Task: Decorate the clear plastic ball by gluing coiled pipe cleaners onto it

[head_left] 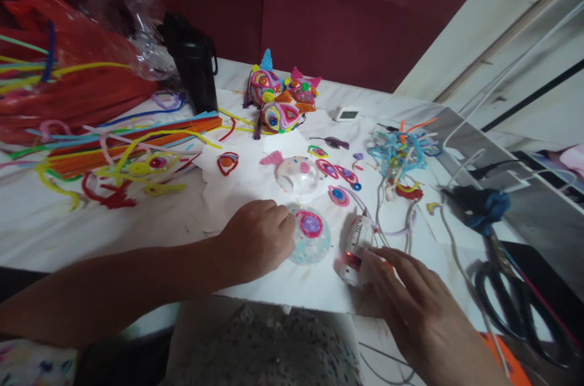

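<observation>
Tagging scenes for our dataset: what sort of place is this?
Likely an indoor craft workspace; home or workshop, can't tell. The table holds pipe cleaners, what looks like a glue gun at the right hand, and three decorated figures.

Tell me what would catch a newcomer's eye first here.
Most likely the three bright fuzzy ornaments at the back of the white table, before the dark red backdrop. Nearer, a clear ball with a pink and purple disc sits beside the left hand, and the glue gun glows red at the right hand.
</observation>
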`<state>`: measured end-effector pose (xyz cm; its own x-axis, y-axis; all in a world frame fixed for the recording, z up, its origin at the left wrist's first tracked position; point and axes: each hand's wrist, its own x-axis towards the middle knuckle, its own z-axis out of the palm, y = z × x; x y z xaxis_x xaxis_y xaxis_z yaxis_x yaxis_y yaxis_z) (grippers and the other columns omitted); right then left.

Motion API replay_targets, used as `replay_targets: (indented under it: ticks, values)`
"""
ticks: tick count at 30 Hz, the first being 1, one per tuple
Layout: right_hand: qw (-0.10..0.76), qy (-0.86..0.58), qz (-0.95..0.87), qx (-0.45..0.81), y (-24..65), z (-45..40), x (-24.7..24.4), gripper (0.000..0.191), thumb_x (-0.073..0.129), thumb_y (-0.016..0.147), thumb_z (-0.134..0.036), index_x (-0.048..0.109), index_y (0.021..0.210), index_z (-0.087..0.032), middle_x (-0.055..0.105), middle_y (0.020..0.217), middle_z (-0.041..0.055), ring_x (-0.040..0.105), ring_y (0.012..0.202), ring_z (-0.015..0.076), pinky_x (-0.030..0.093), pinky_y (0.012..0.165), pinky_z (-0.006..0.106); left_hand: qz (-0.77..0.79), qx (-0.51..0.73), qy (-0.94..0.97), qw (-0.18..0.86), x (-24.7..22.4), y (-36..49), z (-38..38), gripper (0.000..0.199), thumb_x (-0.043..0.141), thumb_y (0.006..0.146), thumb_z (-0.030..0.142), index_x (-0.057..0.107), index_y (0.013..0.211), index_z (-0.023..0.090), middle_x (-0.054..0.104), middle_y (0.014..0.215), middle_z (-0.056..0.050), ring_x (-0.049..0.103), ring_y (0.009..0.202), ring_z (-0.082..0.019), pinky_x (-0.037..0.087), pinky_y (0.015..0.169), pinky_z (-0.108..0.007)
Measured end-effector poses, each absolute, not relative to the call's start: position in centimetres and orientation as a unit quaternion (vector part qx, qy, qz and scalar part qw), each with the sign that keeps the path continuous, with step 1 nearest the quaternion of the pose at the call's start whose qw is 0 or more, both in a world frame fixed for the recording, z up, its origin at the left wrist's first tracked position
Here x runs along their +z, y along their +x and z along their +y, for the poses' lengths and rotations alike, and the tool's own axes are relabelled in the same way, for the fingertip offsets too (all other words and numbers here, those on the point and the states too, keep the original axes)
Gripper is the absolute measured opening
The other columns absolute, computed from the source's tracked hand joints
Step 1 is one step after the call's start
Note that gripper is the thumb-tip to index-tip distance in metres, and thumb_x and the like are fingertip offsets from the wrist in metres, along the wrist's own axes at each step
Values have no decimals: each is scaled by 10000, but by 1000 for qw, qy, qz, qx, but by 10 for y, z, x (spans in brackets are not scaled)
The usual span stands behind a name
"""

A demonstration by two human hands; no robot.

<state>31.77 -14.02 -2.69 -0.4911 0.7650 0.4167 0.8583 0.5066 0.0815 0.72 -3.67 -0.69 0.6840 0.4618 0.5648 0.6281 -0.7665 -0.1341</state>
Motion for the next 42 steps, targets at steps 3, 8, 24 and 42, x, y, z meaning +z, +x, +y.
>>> replay_targets:
  ticks: [3, 8, 24, 42]
  values:
    - [234, -449, -861, -54, 305, -120, -1, 344, 494, 1156, -150, 628, 1467, -212, 770, 1258, 170, 792, 1117, 304, 722, 873, 430, -291, -258, -904, 176, -8, 7, -37, 225, 641, 961, 62, 743, 828, 211, 685, 699, 6, 679, 636, -209, 567, 592, -379]
    - [248, -380, -891, 27, 277, -68, 21, 313, 485, 1158, -141, 752, 1320, -144, 801, 1170, 182, 822, 1044, 283, 719, 857, 404, -278, -257, -906, 193, -6, 7, -38, 254, 638, 971, 63, 719, 795, 227, 709, 719, 1, 693, 653, -208, 585, 604, -375]
    - [181, -318, -928, 65, 258, -21, 22, 302, 581, 1134, -71, 866, 1113, -170, 767, 988, 97, 691, 895, 226, 522, 807, 366, -263, -289, -893, 225, -18, 13, -38, 249, 666, 948, 92, 695, 754, 245, 643, 678, 6, 630, 621, -213, 541, 564, -371]
    - [168, -315, -932, 58, 254, -19, 22, 350, 546, 1122, -45, 861, 1038, -172, 734, 929, 82, 665, 848, 216, 486, 805, 361, -242, -292, -909, 170, -12, 9, -37, 149, 628, 946, 155, 753, 871, 186, 707, 745, -24, 665, 668, -228, 563, 592, -384]
